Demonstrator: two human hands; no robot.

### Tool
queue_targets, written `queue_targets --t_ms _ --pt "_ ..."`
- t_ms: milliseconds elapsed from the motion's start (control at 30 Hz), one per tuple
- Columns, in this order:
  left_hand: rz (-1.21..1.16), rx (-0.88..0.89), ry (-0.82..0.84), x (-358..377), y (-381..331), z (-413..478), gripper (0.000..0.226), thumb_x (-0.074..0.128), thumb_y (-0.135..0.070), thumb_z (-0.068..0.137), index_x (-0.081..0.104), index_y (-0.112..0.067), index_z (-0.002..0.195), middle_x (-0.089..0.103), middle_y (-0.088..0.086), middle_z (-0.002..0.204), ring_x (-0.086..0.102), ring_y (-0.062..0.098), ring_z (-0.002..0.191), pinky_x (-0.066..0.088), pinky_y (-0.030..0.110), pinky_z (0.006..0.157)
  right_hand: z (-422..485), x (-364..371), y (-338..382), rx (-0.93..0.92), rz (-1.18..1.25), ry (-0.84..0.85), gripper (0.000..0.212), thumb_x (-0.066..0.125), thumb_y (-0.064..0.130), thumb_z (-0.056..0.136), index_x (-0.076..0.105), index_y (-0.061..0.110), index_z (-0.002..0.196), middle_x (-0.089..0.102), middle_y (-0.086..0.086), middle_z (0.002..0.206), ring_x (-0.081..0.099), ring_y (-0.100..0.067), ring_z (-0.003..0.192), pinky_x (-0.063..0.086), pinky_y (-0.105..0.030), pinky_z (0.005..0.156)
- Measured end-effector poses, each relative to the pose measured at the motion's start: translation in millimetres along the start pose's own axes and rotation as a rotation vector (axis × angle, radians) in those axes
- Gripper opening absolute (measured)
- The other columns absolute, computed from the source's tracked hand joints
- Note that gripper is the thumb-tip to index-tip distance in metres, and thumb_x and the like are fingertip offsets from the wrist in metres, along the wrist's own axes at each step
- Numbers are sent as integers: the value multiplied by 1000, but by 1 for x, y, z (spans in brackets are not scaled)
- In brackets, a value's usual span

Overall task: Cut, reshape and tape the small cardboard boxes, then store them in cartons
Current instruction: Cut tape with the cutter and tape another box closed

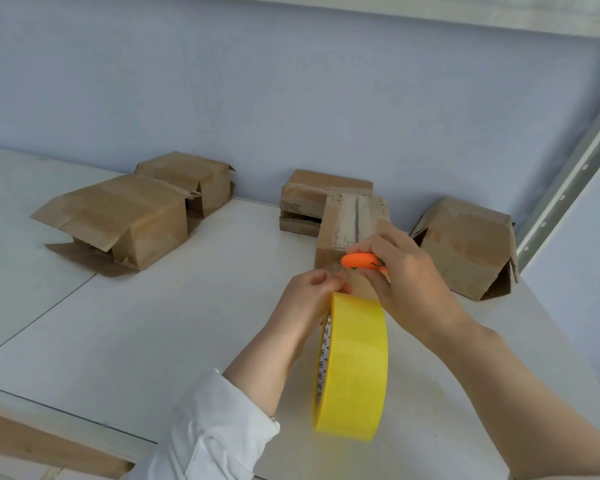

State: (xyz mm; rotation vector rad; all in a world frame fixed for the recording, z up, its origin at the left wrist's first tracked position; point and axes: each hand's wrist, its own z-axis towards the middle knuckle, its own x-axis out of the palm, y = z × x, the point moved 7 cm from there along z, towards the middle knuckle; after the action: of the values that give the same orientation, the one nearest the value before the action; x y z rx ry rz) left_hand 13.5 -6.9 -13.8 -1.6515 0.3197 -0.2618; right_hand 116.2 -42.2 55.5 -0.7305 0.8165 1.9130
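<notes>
**Yellow tape and an orange cutter meet in front of a half-sealed box**

A yellow tape roll is held on edge above a white table, low in the centre of the view. The left hand, coming out of a white sleeve, grips the roll at its top with curled fingers. It seems to pinch the loose end of the tape (the strip is clear and hard to make out). The right hand is just beside it, fingers closed round a small orange cutter shaped like a carrot, held close to where the tape leaves the roll.

Directly behind the hands stands the taped box, with a shiny strip of clear tape along its top seam. A second box sits against its far left side, showing a gap at its front. A third box lies near on the right, with loose flaps. 2 more, a large-flapped box and a rear box, sit well apart on the left with their flaps open.

As a judgement, the task is early. Of 5 boxes, 1 is being taped and its strip probably awaits cutting, while 4 look unsealed. None is stored. A brown cardboard edge at the lower left may be a carton, but too little shows to tell.
</notes>
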Motion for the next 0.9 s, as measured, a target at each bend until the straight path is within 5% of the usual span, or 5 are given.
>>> queue_targets --t_ms 100,633,767,900 --pt "1 -10 3 1 1 0 27 51 -19 92 63 -18 68 59 -1 71 51 14 68 37 23 58 -2 0 2 3 -26 -8 16 61 12 85 68 8 99 60 -8 93 55 -20 84 37 -19 70" --pt "-23 -30 17 1 3 -1 28 53 -24 93 61 -17 68 55 5 73 48 13 62 36 21 56 -15 -22 -17 80 -116 56 14 69 1 80 70 6 93 56 -7 85 53 -24 79 36 -24 70" --pt "-30 -21 38 1 2 -4 26 52 -26 94 62 -16 72 56 0 70 49 11 62 37 20 57 -6 -40 -14 173 88 -28 19 65 6 84 64 19 98 52 16 84 49 2 75 35 -2 70" --pt "-43 28 50 1 -1 -12 24 51 -28 94 64 -16 77 63 -7 70 54 7 65 41 15 59 -3 -35 -32 395 325 -10 18 58 14 91 51 26 101 53 15 87 54 -9 71 41 -11 65"
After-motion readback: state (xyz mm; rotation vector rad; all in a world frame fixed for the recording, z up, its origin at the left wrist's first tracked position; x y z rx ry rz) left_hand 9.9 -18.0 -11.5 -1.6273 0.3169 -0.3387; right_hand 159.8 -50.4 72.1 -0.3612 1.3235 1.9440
